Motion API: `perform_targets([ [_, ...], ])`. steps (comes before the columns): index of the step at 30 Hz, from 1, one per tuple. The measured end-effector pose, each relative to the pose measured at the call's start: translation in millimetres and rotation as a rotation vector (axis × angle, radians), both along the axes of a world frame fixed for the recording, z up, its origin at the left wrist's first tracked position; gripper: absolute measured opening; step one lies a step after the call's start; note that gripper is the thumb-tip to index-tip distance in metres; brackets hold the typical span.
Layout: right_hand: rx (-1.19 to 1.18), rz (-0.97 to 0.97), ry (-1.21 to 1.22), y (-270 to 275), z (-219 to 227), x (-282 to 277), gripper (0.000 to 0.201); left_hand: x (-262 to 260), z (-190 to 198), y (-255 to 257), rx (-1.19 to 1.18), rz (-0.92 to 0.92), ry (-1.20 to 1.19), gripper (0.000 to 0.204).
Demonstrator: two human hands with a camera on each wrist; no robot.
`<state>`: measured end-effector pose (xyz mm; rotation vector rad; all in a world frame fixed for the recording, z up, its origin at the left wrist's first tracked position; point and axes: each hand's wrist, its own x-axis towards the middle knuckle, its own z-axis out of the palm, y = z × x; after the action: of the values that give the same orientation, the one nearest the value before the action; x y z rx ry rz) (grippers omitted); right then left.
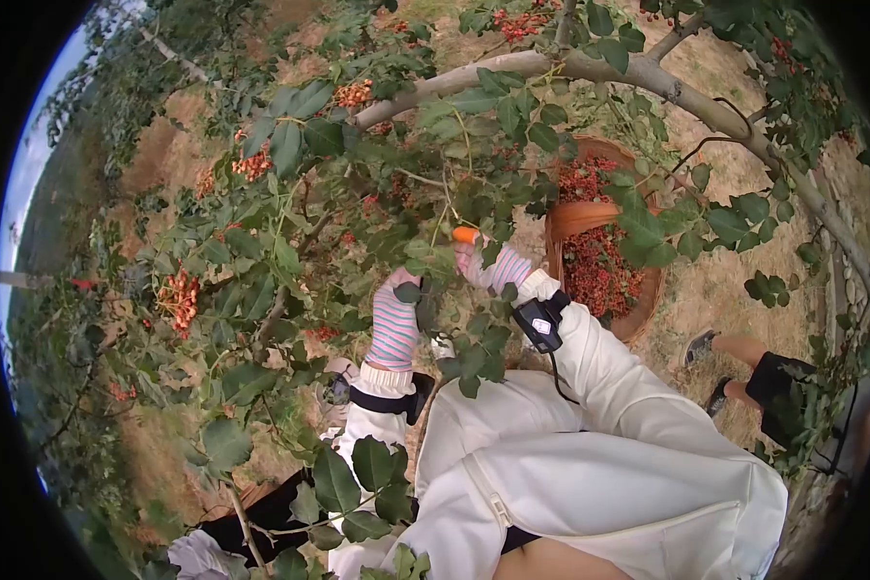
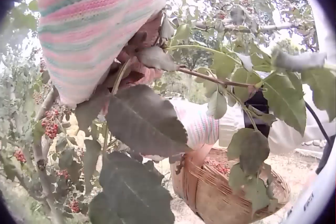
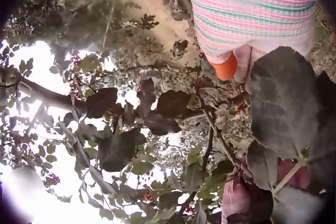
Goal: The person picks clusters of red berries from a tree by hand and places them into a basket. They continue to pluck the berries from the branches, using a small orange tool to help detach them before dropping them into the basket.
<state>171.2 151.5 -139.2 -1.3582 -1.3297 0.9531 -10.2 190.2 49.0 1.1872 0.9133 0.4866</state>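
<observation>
Both hands wear pink, green and white striped gloves and reach up into a leafy tree with red berry clusters (image 1: 179,298). My left hand (image 1: 396,295) is among the leaves; in the left wrist view its fingers (image 2: 139,50) curl round a thin leafy twig (image 2: 210,77). A little higher and to the right is my right hand (image 1: 481,259), with an orange piece (image 1: 465,235) at its fingertips. That orange piece (image 3: 227,67) sits just above a twig in the right wrist view. Leaves hide most of the right fingers.
A woven basket (image 1: 575,220) holding red berries hangs behind the right hand, also seen as the basket (image 2: 210,195) below the twig. A thick pale branch (image 1: 648,75) arches overhead. Another person's leg and shoe (image 1: 706,346) stand on dry ground at right.
</observation>
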Motion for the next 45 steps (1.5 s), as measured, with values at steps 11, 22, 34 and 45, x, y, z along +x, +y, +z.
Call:
perform_targets([
  [11,-0.01,-0.819,0.174,-68,119,81,0.037,63,45,-82,0.36,-0.742,0.467,0.056],
  [22,0.739,-0.053,1.834,-95,142,108,0.038,110,20,-96,-0.481,-0.697,0.096,0.044],
  [34,-0.332,0.108,0.488,-49,55,29,0.044,-46,-62,-32,-0.11,-0.826,0.489,0.063],
  [45,0.082,-0.26,1.484,96,3,-46,0.038,-114,-58,-8,0.152,-0.389,0.6,0.037],
])
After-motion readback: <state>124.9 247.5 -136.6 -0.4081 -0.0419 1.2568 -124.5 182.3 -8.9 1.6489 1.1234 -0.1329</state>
